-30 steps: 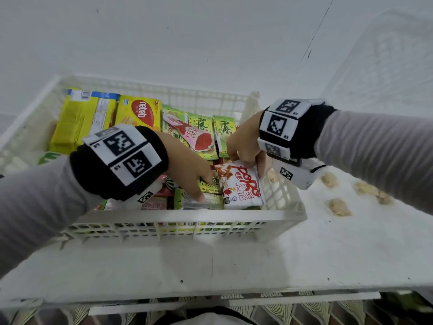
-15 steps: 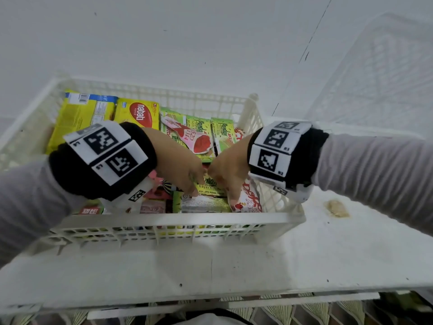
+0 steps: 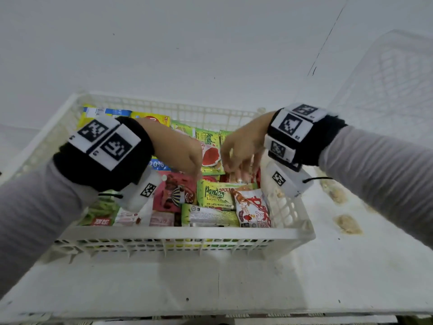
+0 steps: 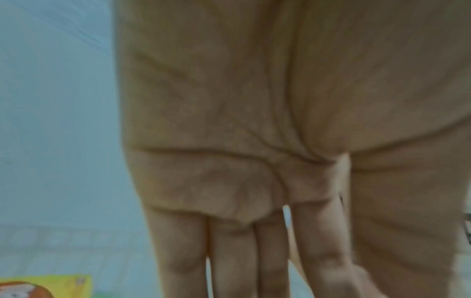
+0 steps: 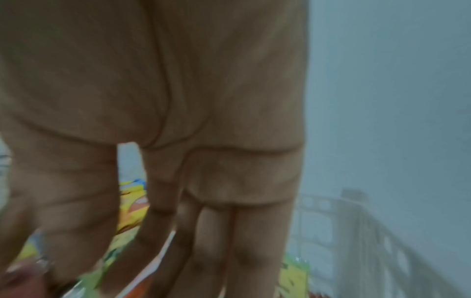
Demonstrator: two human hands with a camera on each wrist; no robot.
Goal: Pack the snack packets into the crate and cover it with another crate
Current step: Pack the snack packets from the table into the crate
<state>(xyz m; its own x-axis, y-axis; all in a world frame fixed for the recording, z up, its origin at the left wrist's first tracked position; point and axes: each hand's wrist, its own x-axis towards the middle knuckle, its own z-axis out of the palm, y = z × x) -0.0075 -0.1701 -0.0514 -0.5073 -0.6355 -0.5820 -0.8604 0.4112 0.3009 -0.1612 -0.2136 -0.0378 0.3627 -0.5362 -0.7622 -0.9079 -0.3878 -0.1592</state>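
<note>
Both hands have risen: left hand [image 3: 180, 151] and right hand [image 3: 241, 146] are hovering over the snack packets [image 3: 218, 195] in the crate [image 3: 178, 235], fingers [image 4: 229, 252] straight, pinching nothing.

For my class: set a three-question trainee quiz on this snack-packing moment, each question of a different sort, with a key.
1. True or false: the second crate already covers the packed crate.
2. Multiple choice: the white-and-red packet lies in the packed crate's A) far left corner, B) near right corner, C) outside on the table.
3. Fill in: both the left hand and the right hand hang over the ____ of the packed crate.

Key: 1 false, it stands apart at far right. 2 B. 3 middle.
</note>
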